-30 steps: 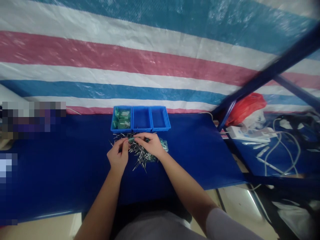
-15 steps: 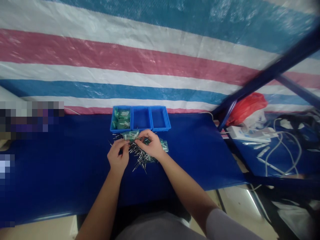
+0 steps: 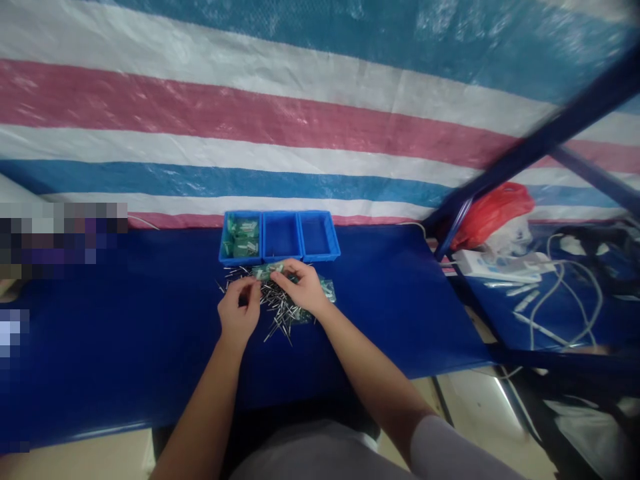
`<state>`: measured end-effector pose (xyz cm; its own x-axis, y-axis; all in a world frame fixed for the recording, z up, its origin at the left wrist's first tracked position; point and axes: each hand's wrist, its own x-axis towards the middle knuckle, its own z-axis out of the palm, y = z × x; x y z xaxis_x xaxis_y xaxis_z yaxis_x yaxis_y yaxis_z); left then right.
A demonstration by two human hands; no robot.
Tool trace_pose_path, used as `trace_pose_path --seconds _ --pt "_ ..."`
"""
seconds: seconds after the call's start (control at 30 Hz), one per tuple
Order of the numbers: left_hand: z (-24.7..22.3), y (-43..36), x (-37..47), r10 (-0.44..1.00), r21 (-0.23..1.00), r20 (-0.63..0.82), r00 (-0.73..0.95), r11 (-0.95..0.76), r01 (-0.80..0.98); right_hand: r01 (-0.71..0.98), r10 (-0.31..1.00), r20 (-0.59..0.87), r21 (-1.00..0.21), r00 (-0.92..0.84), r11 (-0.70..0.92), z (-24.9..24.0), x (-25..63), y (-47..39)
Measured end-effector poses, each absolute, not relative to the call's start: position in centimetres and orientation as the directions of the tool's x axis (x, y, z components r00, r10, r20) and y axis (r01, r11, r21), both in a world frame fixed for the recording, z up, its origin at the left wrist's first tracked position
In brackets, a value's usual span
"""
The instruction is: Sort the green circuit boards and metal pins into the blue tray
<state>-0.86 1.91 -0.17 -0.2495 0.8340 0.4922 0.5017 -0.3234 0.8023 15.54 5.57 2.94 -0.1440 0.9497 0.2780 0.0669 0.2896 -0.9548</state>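
Note:
A small green plastic bag (image 3: 265,271) with pale pieces inside is pinched by my right hand (image 3: 305,288), thumb on its near face. My left hand (image 3: 239,312) has its fingertips closed at the bag's lower left edge. Whether anything else is between those fingers is too small to make out. Beneath both hands spreads a loose pile of thin metal pins, like blind rivets (image 3: 280,313). More green bags (image 3: 327,289) lie beside and partly under my right hand.
Behind the pile stand three joined blue bins (image 3: 319,241); the left one holds several green bags (image 3: 245,241). A blue cloth covers the table (image 3: 390,307). To the right are a dark blue metal frame (image 3: 457,230), a red plastic bag (image 3: 495,210), a white box and cables.
The green bag has shifted slightly right and tipped flatter between my hands. My left fingers have closed in and moved a little to the right.

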Motion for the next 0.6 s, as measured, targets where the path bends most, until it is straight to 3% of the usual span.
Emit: trace_pose_path --seconds 0.23,0.6 --pt "-0.07 1.81 -1.0 0.872 0.848 0.402 -0.279 -0.239 0.473 0.165 0.942 0.255 -0.942 -0.219 0.294 3.25 15.53 5.32" --pt "0.45 1.98 -0.93 0.835 0.804 0.456 -0.308 -0.238 0.546 0.156 0.922 0.301 -0.926 -0.242 0.343 3.09 15.48 5.2"
